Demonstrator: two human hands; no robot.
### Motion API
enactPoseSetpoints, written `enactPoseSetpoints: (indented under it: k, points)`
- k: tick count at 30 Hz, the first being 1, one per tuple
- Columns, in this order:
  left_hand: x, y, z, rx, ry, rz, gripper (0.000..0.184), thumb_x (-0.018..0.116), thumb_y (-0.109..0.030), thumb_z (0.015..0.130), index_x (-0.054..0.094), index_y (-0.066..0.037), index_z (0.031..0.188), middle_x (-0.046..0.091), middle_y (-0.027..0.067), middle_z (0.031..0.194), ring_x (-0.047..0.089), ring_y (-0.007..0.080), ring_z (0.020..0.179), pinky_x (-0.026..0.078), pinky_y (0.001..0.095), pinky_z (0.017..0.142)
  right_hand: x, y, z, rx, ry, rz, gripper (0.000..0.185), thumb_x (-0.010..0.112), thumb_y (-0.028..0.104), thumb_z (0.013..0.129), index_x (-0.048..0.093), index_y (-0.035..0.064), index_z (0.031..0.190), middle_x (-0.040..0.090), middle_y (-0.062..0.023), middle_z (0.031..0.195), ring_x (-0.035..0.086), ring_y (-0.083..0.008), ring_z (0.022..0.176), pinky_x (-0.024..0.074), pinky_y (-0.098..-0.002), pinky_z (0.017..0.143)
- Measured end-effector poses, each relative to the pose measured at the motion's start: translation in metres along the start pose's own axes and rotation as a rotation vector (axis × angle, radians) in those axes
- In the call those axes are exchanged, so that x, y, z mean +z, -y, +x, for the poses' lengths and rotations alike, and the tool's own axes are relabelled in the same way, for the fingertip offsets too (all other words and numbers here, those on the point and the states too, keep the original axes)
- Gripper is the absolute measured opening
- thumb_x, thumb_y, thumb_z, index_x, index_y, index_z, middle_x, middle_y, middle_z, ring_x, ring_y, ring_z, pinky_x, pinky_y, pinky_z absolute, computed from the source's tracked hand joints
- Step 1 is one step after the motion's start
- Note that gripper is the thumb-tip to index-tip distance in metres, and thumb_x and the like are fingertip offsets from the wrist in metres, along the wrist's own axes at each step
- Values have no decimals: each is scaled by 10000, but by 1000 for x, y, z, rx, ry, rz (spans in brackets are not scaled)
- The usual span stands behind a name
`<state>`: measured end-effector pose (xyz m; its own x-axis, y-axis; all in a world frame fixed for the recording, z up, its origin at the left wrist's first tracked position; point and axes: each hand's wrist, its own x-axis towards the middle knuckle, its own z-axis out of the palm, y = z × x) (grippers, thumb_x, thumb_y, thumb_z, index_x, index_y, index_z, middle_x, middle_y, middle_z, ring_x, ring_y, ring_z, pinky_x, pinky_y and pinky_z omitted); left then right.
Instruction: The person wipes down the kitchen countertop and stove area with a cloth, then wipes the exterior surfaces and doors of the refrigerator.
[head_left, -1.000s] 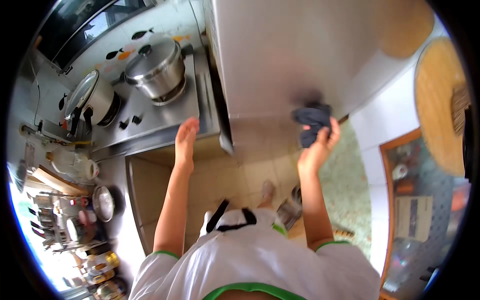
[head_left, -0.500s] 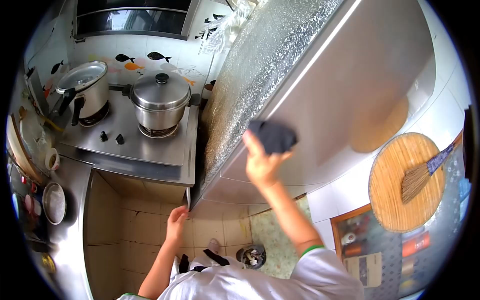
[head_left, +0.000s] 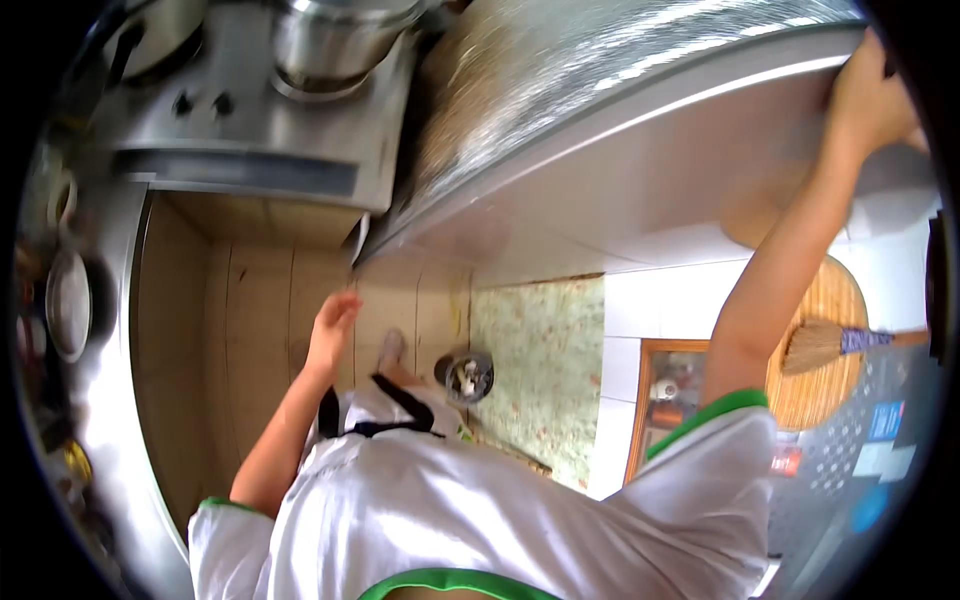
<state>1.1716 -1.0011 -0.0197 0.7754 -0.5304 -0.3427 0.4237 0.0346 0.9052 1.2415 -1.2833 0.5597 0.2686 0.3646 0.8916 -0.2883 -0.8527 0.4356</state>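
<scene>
My right hand [head_left: 872, 105] is stretched far to the upper right, at the far end of the smooth silver refrigerator door [head_left: 620, 190]. Its fingers are curled against the surface near the edge of view. Only a small dark patch of the black cloth [head_left: 890, 68] shows at that hand; the rest is hidden. Low on the left, my left hand [head_left: 335, 320] hangs in the air above the tiled floor, fingers loosely bent and holding nothing. It is nearest to the corner of the stove counter.
A steel pot [head_left: 335, 45] stands on the gas stove [head_left: 250, 120] at upper left. A dark bin [head_left: 465, 376] holding scraps sits on the floor near my feet. At right are a round wooden board [head_left: 840, 290] and a straw brush [head_left: 815, 347].
My right hand has swept up and right along the refrigerator door with the black cloth. The view has turned and dropped. My left hand still hangs low, apart from the counter.
</scene>
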Motion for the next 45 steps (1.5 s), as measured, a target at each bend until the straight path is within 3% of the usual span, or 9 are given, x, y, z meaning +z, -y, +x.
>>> enactPoseSetpoints:
  k: [6, 7, 10, 13, 20, 30, 36, 38, 45]
  points:
    - [-42, 8, -24, -131, -158, -62, 242, 475, -30, 931, 546, -11, 1161, 620, 81, 1111, 547, 157, 1091, 398, 272, 956, -12, 83, -364, -137, 385, 298, 55, 680, 199, 768, 649, 200, 814, 500, -72, 999, 323, -398, 1121, 349, -539, 899]
    - [-50, 12, -30, -153, -199, -69, 249, 474, -29, 930, 543, -10, 1169, 618, 83, 1117, 546, 159, 1096, 396, 273, 960, -21, 86, -395, -207, 479, 358, 73, 714, 212, 743, 670, 235, 796, 517, -52, 955, 324, -400, 1115, 335, -538, 909]
    - [-65, 16, -48, -183, -274, -70, 263, 468, -30, 928, 540, -6, 1180, 611, 90, 1138, 545, 168, 1105, 390, 276, 974, -43, 78, -436, -454, 785, 404, 231, 664, 160, 714, 712, 299, 891, 575, 102, 1027, 499, -214, 1007, 363, -439, 941]
    - [-74, 27, -60, -166, -376, -18, 259, 478, -48, 928, 547, -13, 1175, 608, 85, 1147, 544, 173, 1111, 386, 280, 984, -41, 61, -475, -522, 862, 461, 267, 606, 150, 764, 721, 295, 957, 589, 82, 1081, 506, -169, 1001, 363, -395, 963]
    - [-21, 25, -56, -214, -586, -94, 261, 493, -81, 944, 543, -10, 1190, 594, 88, 1168, 528, 173, 1148, 381, 297, 1004, 18, 197, -426, -397, 781, 700, 187, 614, 152, 768, 696, 156, 936, 616, 66, 1083, 528, -136, 978, 337, -376, 1011]
    - [48, 77, -48, -190, -459, -243, 243, 498, -65, 934, 541, -38, 1172, 604, 66, 1138, 525, 146, 1119, 367, 279, 1000, -24, 100, -440, -388, 828, 730, 109, 683, 136, 737, 729, 138, 836, 618, 39, 868, 563, -174, 914, 447, -420, 951]
    - [44, 62, -51, -231, -456, -185, 247, 480, -47, 932, 530, -21, 1173, 601, 70, 1139, 526, 156, 1125, 377, 284, 996, 17, 177, -410, -341, 720, 910, 135, 624, 127, 758, 674, 93, 878, 614, -30, 1072, 562, -213, 988, 424, -418, 980]
    - [40, 58, -54, -209, -458, -136, 245, 480, -56, 935, 531, -18, 1173, 599, 71, 1141, 525, 155, 1126, 380, 280, 988, 25, 203, -403, -260, 710, 949, 157, 584, 66, 733, 670, 78, 864, 617, -55, 1032, 557, -241, 949, 432, -418, 923]
    - [37, 98, -71, -304, -521, -222, 250, 490, -66, 937, 539, -35, 1181, 608, 75, 1161, 535, 155, 1128, 375, 276, 994, 37, 231, -420, -617, 1108, 618, 50, 598, 92, 732, 609, 103, 779, 573, -40, 981, 544, -238, 889, 445, -367, 820]
